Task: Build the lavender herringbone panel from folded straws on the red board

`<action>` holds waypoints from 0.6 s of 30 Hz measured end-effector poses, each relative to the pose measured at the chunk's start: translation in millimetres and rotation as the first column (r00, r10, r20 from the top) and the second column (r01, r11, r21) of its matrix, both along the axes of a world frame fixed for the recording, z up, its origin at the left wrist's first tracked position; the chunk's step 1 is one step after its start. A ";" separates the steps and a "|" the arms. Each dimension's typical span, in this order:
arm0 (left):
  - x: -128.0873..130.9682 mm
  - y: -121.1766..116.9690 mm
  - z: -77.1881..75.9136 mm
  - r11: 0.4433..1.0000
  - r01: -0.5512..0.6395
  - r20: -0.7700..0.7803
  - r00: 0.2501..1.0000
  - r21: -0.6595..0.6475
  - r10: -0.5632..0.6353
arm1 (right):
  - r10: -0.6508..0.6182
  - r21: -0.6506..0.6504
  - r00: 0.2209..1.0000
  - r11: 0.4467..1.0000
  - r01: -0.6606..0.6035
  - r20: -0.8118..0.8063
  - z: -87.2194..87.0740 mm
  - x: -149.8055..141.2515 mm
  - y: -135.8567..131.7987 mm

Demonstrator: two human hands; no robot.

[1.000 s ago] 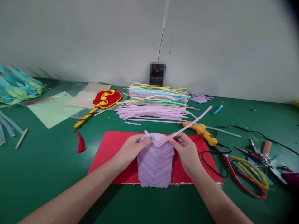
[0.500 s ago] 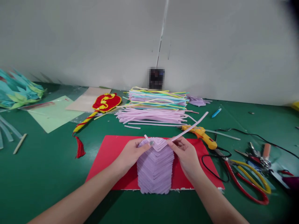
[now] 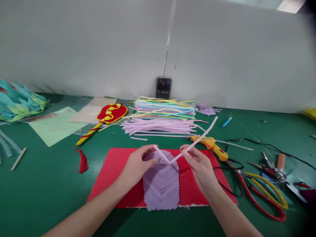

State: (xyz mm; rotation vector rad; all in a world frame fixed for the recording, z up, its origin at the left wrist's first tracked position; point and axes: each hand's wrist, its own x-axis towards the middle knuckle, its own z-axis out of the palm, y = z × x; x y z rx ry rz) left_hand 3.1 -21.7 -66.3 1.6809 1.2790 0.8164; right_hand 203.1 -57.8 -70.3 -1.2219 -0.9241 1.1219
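A pale lilac pipe cleaner (image 3: 197, 141) is bent into a V, its point hanging over the top of a panel of chevron-laid lilac pipe cleaners (image 3: 161, 184). My right hand (image 3: 197, 161) pinches the longer arm of the V between thumb and fingers. My left hand (image 3: 142, 161) is open at the panel's upper left, thumb and forefinger apart. Its forefinger is close to the short end of the V; whether they touch I cannot tell. Beneath both hands lies a red board (image 3: 108, 177), and the panel overlaps its front edge.
Bundled pipe cleaners (image 3: 160, 126) lie behind the board. To the right are a yellow glue gun (image 3: 214, 148), its black cord, red-and-yellow-handled pliers (image 3: 249, 189), keys (image 3: 278, 169) and a blue pen (image 3: 226, 122). At left are a red tasselled fan (image 3: 112, 113) and green paper (image 3: 55, 125).
The bent pipe cleaner has come up off the panel's top, its V now separate, in my right hand. My left thumb and forefinger have spread apart. The view has tilted up slightly.
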 end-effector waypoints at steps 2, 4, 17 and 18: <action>-2.1 -1.1 3.1 0.973 -0.048 -0.094 0.993 0.224 0.071 | -0.003 -0.011 1.000 1.000 0.003 -0.030 1.9 0.7 -0.2; -3.8 -4.0 9.3 0.912 -0.016 -0.188 0.977 0.409 0.101 | 0.012 -0.028 0.999 1.000 -0.014 -0.051 2.3 0.9 -0.6; -0.5 -19.4 22.8 0.584 0.430 -0.462 0.881 0.689 -0.104 | 0.119 0.006 0.984 0.993 -0.119 -0.136 -1.5 -13.3 -9.7; -0.2 -20.0 22.5 0.581 0.395 -0.446 0.893 0.712 -0.060 | 0.104 0.010 0.984 0.995 -0.103 -0.145 -2.9 -14.8 -10.4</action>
